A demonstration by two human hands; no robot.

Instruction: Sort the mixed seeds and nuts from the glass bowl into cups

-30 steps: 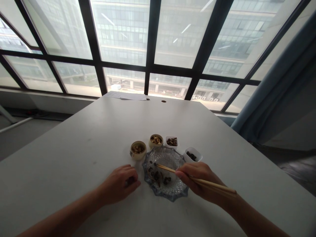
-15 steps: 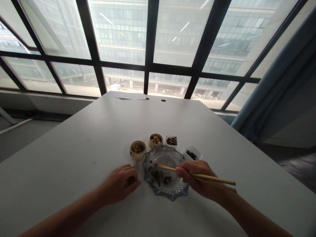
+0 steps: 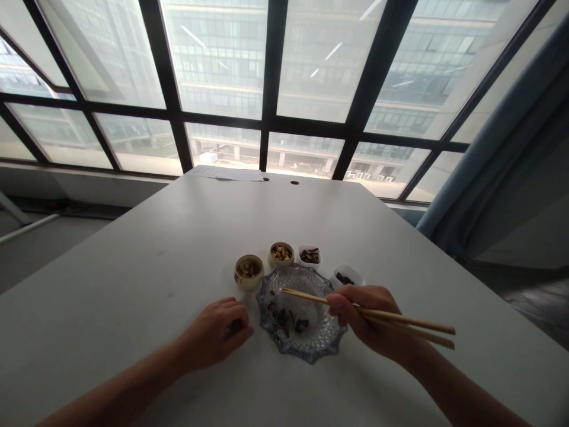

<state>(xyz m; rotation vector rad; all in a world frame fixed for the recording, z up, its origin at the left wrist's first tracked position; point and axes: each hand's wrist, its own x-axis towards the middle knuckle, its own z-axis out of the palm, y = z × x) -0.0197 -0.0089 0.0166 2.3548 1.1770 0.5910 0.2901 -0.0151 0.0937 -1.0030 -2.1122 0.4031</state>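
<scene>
My right hand (image 3: 367, 317) grips a pair of wooden chopsticks (image 3: 409, 321), their tips close together over the scalloped glass plate (image 3: 317, 347). Several dark dried pieces (image 3: 281, 318) lie in the plate's left and lower part. Nothing shows between the chopstick tips. Left of the plate, my left hand (image 3: 217, 332) rests on the table with its fingers curled; whether they hold anything is hidden. Behind the plate stand two round cream cups, the left one (image 3: 242, 283) and the middle one (image 3: 272, 261), both with pale brown pieces.
A white dish (image 3: 320, 258) of brown strips stands behind the plate, and another white dish (image 3: 360, 279) with dark bits stands behind my right hand. Paper sheets (image 3: 226, 174) lie at the white table's (image 3: 178, 249) far edge, below the windows. A blue curtain (image 3: 471, 178) hangs at right.
My right hand has moved slightly right, and the chopsticks with it. Their tips have shifted right over the plate. My left hand has stayed in place.
</scene>
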